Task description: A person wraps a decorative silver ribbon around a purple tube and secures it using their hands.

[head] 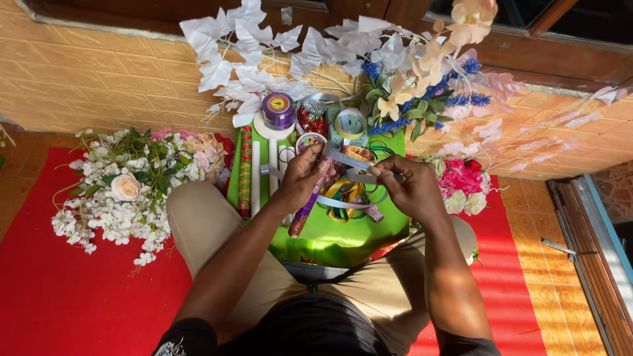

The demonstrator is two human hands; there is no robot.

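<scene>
left hand [302, 173]: centre frame, grip pinching silver ribbon [349, 160]
right hand [412, 186]: grip pinching same ribbon
risk: ribbon snagging in loose ribbons [346, 194] below, slipping out

Layout, head view. A cloth [343, 244] lies across the seated person's lap, on a mat [79, 296] covering the floor. On the cloth's far part stand tape rolls [279, 110], with ribbon [349, 191] nearer, between the hands. A flower bunch [132, 184] lies left; another bunch [461, 184] right. Leafy sprays [264, 46] lean against the wall behind.
</scene>
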